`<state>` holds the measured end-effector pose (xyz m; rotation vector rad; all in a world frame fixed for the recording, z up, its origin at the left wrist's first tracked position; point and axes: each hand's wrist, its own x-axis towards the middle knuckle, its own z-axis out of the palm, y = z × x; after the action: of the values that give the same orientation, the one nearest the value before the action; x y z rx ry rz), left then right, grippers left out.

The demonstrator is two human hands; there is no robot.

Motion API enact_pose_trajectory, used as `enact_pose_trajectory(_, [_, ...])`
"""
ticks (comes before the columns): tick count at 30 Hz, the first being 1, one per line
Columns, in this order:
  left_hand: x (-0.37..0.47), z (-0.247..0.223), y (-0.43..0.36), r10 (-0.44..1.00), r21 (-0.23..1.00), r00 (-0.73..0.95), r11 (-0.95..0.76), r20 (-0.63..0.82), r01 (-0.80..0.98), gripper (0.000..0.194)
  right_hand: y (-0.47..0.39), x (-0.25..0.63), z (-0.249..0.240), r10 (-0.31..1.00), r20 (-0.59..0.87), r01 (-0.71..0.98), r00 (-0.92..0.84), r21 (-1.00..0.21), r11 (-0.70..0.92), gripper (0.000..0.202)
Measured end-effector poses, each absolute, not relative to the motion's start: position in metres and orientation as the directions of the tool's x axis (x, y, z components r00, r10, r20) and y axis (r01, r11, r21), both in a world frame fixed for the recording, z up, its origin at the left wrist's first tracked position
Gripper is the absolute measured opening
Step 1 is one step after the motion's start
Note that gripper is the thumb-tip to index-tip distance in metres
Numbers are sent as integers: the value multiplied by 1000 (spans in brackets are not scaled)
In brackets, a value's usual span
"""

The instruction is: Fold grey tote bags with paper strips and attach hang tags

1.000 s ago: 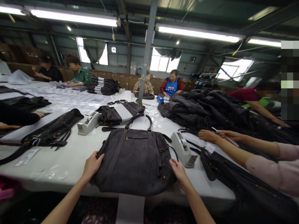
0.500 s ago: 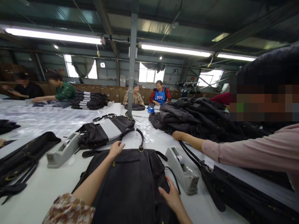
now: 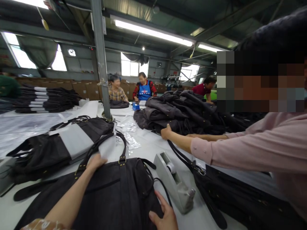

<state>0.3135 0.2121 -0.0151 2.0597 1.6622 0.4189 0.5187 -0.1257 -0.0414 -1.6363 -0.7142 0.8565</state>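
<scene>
A black handbag (image 3: 103, 198) with two looped handles and brass-coloured rings lies in front of me. At its top edge, between the handle ends, is my left hand (image 3: 96, 162), fingers loosely stretched to the right. My right hand (image 3: 165, 214) rests against the bag's right side, thumb and fingers apart. The handles (image 3: 123, 142) stand up beyond the top edge. Just right of the bag is a grey tape dispenser (image 3: 174, 183). Another black bag, wrapped with a white paper band (image 3: 76, 140), lies beyond my left hand.
A co-worker's pink sleeve (image 3: 240, 148) reaches in from the right, the hand (image 3: 166, 131) by a strap. A heap of black bags (image 3: 182, 111) lies behind. Clear plastic packets (image 3: 130, 140) are near a metal post (image 3: 102, 64). Banded bags (image 3: 43, 99) are stacked far left.
The view has turned right and moved closer, so most things sit further left. My left hand has come down to the bag's top edge by the handle; my right hand stays at its side.
</scene>
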Motion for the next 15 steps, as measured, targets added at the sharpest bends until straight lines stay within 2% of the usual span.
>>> enact_pose_trajectory(3, [317, -12, 207, 913, 613, 407, -330, 16, 717, 25, -115, 535, -43, 825, -208, -23, 526, -973, -231, 75])
enact_pose_trajectory(6, [320, -5, 205, 867, 660, 484, -430, 114, 615, 34, -108, 549, -49, 836, -192, 3, 513, -974, -226, 73])
enact_pose_trajectory(10, [320, 10, 230, 894, 674, 397, -425, 208, 604, 42, -108, 554, -55, 830, -191, 46, 523, -967, -252, 71])
enact_pose_trajectory(15, [331, 31, 289, 926, 635, 251, -375, 281, 675, 39, -106, 553, -64, 834, -195, 71, 516, -961, -269, 68])
